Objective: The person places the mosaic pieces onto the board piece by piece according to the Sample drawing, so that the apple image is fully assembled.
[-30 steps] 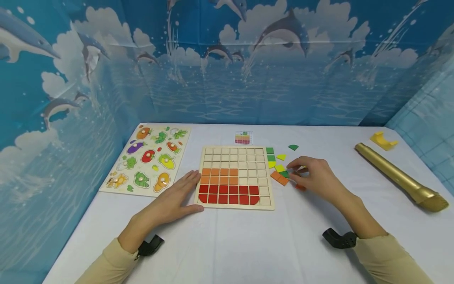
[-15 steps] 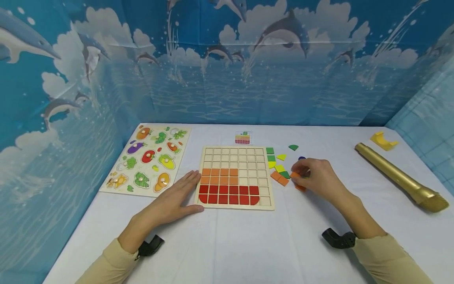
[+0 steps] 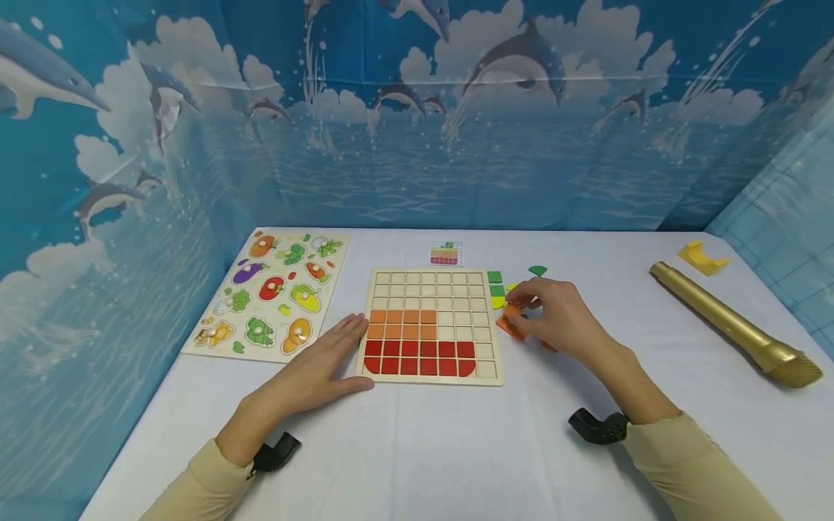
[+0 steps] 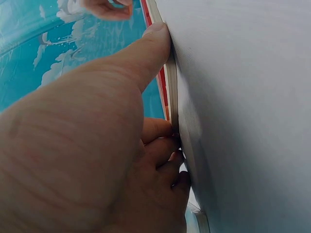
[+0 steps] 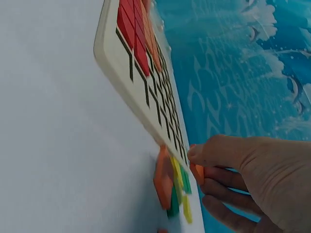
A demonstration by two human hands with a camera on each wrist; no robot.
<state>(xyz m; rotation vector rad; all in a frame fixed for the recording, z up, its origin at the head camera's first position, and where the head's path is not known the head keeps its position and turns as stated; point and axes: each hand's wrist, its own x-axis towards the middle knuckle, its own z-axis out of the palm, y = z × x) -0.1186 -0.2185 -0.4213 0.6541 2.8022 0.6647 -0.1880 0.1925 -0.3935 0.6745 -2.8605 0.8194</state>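
Observation:
A wooden grid board [image 3: 464,289] lies mid-table, with rows of red tiles [image 3: 418,357] at the bottom and orange tiles [image 3: 403,323] above them, starting from the left. My left hand [image 3: 319,369] rests along its left edge, fingers straight, and the left wrist view shows thumb and fingertips against the board's side [image 4: 171,92]. Just right of the board, my right hand [image 3: 560,315] pinches an orange square tile [image 5: 197,171] between thumb and fingers. Below that hand lie loose orange tiles [image 5: 164,177], and some loose pieces are hidden by it.
Green tiles [image 3: 495,284] and a yellow one [image 3: 498,302] line the board's right edge; a green wedge [image 3: 537,270] lies beyond. A picture card [image 3: 446,253] is behind the board. A vegetable puzzle [image 3: 270,289] stands left, a gold microphone [image 3: 730,318] and yellow holder [image 3: 704,258] right.
My right hand has picked up the orange tile from the loose pieces and moved left with it, closer to the board. My left hand stays in place.

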